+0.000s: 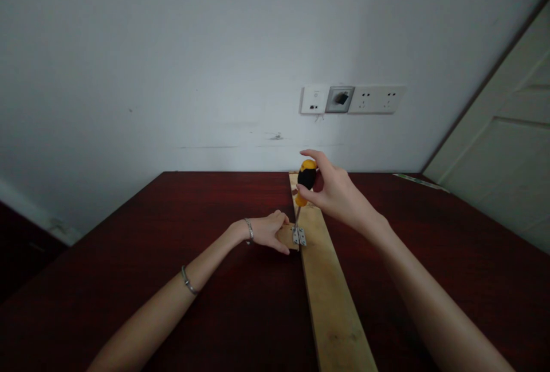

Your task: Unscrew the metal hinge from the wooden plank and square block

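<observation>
The long, pale, flat wooden plank point(330, 292) lies nearest, running away across the dark red-brown table point(129, 280) toward the white wall. It looks stiff and fairly light, and likely to slide on the smooth tabletop unless pressed down.

Against the plank's left edge sits a small pale wooden block point(287, 235), joined across the seam by a small silver metal hinge point(299, 237). The left hand point(266, 233), a bracelet at its wrist, is laid over that block, fingers closed around it. The block is small and would shift easily; gripping its far-left sides keeps fingers away from the hinge.

Above the hinge stands a screwdriver with a yellow-and-black handle point(306, 180), its thin shaft coming down to the hinge's left leaf. The right hand point(337, 191) grasps the handle by the fingertips, thumb on the near side. The tip could probably slip off a screw head.

Beyond the plank's far end, a row of white wall sockets point(352, 100) is mounted well apart from the work. Nothing crowds the hinge.
</observation>
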A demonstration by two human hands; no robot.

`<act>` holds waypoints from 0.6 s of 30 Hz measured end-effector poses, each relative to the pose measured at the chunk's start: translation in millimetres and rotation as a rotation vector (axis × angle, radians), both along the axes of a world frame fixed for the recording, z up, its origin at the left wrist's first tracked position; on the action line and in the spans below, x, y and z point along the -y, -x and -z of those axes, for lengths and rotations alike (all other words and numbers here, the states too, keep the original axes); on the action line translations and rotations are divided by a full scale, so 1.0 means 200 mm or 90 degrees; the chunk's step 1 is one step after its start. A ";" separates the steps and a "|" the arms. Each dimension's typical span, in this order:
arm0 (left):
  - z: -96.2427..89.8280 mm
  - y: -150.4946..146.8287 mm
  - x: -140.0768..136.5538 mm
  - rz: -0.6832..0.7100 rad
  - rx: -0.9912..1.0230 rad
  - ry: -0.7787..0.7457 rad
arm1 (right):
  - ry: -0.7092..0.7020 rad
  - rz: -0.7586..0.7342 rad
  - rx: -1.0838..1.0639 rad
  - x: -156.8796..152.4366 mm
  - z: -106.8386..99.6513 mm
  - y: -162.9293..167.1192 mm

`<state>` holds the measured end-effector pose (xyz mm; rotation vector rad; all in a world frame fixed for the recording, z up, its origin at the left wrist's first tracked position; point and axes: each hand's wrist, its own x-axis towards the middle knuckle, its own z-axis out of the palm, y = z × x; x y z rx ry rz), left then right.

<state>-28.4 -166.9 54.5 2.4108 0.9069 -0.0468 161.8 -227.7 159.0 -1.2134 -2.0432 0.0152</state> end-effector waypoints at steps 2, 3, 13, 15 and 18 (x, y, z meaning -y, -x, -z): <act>0.01 0.00 0.00 0.003 -0.001 -0.006 | 0.010 0.020 0.019 0.00 0.00 0.00; 0.01 0.00 -0.01 0.004 -0.003 -0.009 | 0.014 0.031 0.036 0.01 0.00 0.00; 0.02 0.00 -0.01 0.019 -0.003 -0.026 | 0.010 0.089 0.117 0.00 -0.01 -0.02; 0.02 0.00 -0.01 0.018 -0.012 -0.026 | 0.018 0.045 0.080 0.01 -0.02 -0.02; 0.01 0.00 -0.01 0.017 -0.020 -0.028 | 0.018 0.022 0.050 0.01 -0.03 -0.02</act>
